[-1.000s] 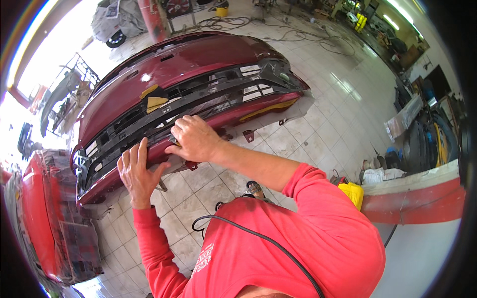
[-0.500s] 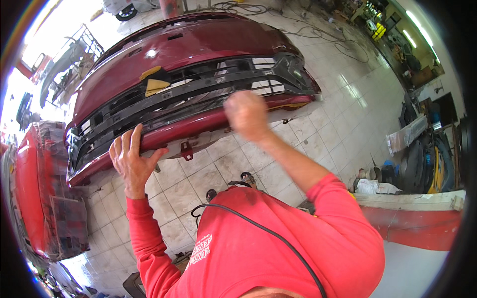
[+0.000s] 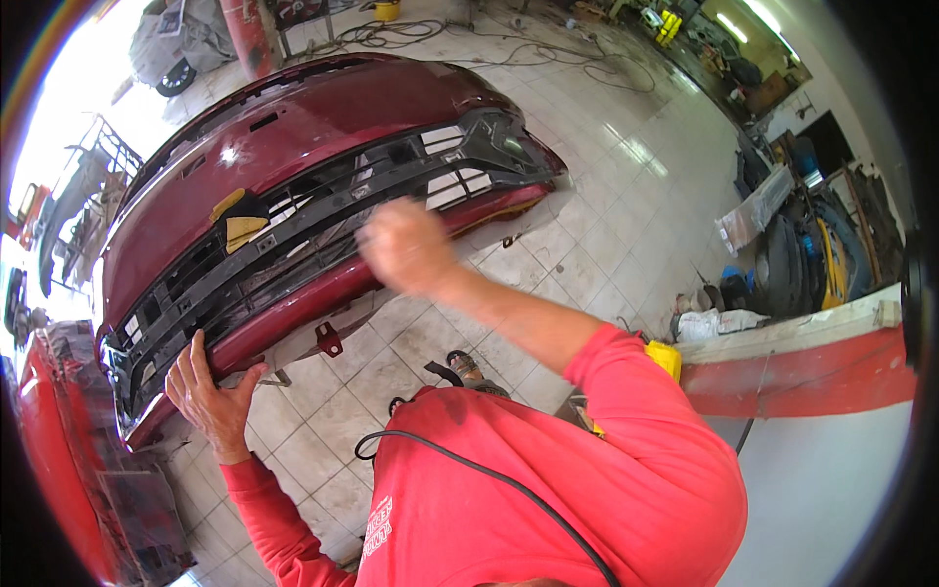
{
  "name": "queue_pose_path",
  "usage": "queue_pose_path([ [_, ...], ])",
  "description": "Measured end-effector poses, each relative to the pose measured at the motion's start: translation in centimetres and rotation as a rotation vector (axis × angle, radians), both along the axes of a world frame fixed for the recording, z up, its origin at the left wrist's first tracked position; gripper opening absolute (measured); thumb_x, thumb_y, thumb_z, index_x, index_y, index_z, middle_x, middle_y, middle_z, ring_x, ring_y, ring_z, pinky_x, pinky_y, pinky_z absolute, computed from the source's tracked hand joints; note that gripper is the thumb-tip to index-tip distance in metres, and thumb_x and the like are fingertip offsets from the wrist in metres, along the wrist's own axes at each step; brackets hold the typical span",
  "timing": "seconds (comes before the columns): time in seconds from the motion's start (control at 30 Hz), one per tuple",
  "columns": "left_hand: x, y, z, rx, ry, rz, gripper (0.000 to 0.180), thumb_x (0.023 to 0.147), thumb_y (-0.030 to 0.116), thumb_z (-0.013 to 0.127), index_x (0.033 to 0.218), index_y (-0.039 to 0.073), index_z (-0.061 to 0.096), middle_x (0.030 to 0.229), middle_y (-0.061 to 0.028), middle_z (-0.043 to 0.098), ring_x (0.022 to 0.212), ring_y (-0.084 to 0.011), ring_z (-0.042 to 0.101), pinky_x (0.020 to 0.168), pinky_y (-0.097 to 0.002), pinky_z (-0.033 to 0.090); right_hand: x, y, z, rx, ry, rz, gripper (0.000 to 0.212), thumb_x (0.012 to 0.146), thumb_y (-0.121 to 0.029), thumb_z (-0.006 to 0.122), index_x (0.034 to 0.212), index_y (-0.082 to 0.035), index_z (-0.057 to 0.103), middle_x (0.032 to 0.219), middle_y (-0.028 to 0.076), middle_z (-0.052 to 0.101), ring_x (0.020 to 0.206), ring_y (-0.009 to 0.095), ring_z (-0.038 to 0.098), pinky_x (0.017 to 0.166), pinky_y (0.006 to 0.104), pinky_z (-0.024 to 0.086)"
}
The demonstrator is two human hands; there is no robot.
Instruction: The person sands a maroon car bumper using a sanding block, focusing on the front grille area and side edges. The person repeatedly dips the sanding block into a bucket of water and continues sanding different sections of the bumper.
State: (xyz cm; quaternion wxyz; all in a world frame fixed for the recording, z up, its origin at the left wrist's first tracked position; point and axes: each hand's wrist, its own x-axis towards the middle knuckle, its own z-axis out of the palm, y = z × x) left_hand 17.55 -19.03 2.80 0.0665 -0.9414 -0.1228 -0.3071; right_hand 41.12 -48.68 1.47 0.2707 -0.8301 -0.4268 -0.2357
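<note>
ahead, the near edge of the maroon bumper cover (image 3: 318,122) is touched by the widely spread left hand (image 3: 210,403), best braced for steadiness; whether anything is gripped in the blurred right hand (image 3: 406,248) cannot be told.

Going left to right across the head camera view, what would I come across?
Red panel, left hand, the bumper's dark red tab, right hand, white bundle, yellow strip.
</note>
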Motion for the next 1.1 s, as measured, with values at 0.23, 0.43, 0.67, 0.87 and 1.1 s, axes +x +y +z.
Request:
queue_pose_path([
  [0.23,-0.5,1.1,0.2,-0.080,0.050,-0.101,0.112,0.060,0.069,0.090,0.150,0.011,0.058,0.126,-0.0119,0.067,0.116,-0.0353,0.061,0.108,-0.0508,0.042,-6.6,12.2,1.3,-0.083,0.093,0.227,0.025,0.090,-0.027,0.065,0.087,-0.007,0.078,0.092,0.013,0.075,0.097,0.031,0.071,0.087,0.0449,0.055],
  [0.43,-3.0,5.8,-0.3,0.014,0.022,-0.077,0.110,0.062,0.074,0.086,0.147,0.010,0.060,0.124,-0.0126,0.067,0.113,-0.0349,0.062,0.105,-0.0507,0.044,1.0,-2.0,1.5,-0.085,0.033,-0.141,0.029,0.101,-0.022,0.061,0.081,-0.004,0.072,0.084,0.017,0.071,0.087,0.035,0.068,0.079,0.0487,0.057],
  [0.67,-2.6,5.0,-0.7,0.036,-0.018,-0.034,0.113,0.062,0.080,0.083,0.148,0.011,0.060,0.120,-0.0113,0.068,0.112,-0.0338,0.063,0.104,-0.0499,0.044,-10.8,17.7,2.5,-0.255,0.001,0.095,0.024,0.089,-0.027,0.062,0.082,-0.010,0.078,0.089,0.013,0.075,0.091,0.030,0.072,0.083,0.0451,0.055],
  [0.87,-3.4,5.4,-0.4,-0.032,-0.033,-0.068,0.114,0.061,0.074,0.086,0.152,0.012,0.057,0.119,-0.0090,0.067,0.111,-0.0316,0.061,0.103,-0.0483,0.044,-5.9,12.7,1.4,-0.129,0.081,0.186,0.028,0.091,-0.026,0.063,0.073,-0.006,0.071,0.082,0.017,0.072,0.083,0.035,0.072,0.079,0.0497,0.058],
  [1.1,-2.6,4.9,-0.8,-0.022,-0.078,-0.027,0.112,0.057,0.071,0.087,0.149,0.013,0.062,0.117,-0.0056,0.068,0.106,-0.0291,0.061,0.100,-0.0467,0.044,-4.7,7.3,2.6,-0.212,0.065,-0.019,0.032,0.098,-0.024,0.062,0.078,-0.003,0.074,0.081,0.019,0.071,0.083,0.038,0.070,0.079,0.0500,0.057],
])
